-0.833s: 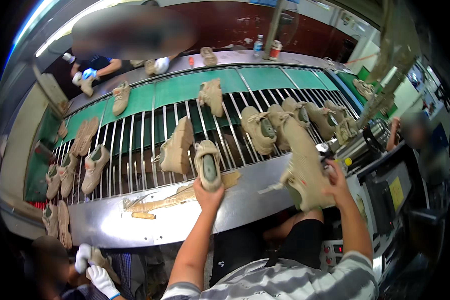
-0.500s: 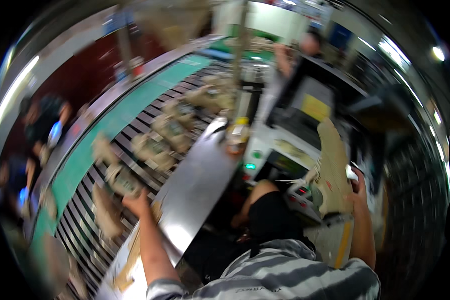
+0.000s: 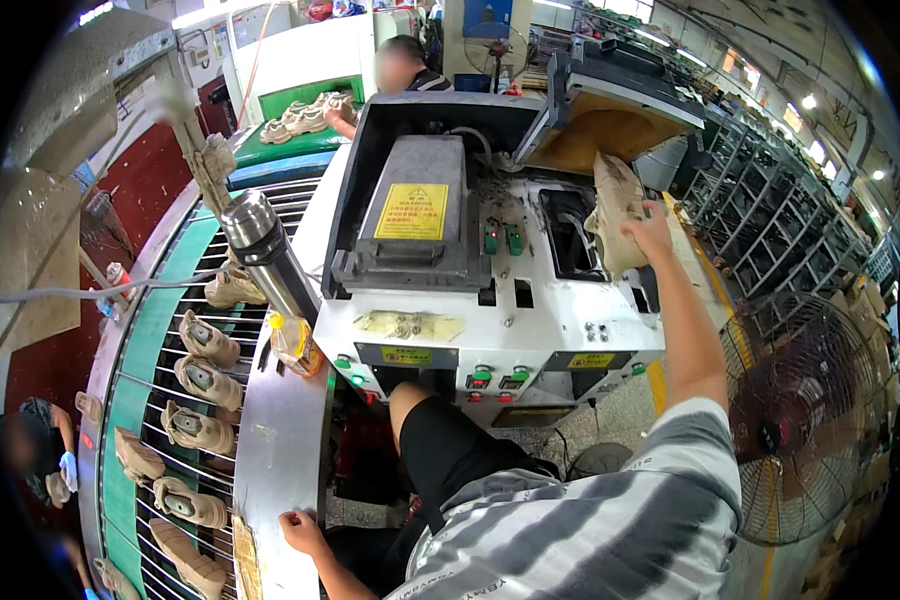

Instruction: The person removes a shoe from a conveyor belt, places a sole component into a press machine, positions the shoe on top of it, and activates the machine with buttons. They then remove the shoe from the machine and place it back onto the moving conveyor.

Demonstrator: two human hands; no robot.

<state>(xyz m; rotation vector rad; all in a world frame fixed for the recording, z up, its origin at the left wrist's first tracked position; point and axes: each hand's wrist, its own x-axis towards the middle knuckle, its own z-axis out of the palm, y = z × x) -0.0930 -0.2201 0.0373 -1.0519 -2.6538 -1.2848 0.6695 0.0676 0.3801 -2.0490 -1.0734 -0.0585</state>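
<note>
My right hand (image 3: 650, 235) grips a beige shoe (image 3: 618, 190), its toe pointing up. It holds the shoe above the right-hand opening (image 3: 570, 235) of a white machine (image 3: 420, 325), beside a raised black lid (image 3: 625, 85) with a tan inside. My left hand (image 3: 302, 530) is loosely curled with nothing visible in it, by the edge of the metal side table (image 3: 280, 450). Several more beige shoes (image 3: 202, 428) lie on the roller conveyor (image 3: 135, 385) to the left, out of reach of the left hand's fingers.
A steel flask (image 3: 265, 245) and a yellow-capped bottle (image 3: 295, 345) stand between conveyor and machine. The machine's left lid (image 3: 420, 190) is down. A large fan (image 3: 800, 420) and metal racks (image 3: 760, 210) are at right. Co-workers sit at far left (image 3: 30, 450) and beyond the machine (image 3: 405, 65).
My right hand has carried the shoe forward to the machine's right opening. My left hand has come off a shoe on the conveyor and drawn back. The view has turned right.
</note>
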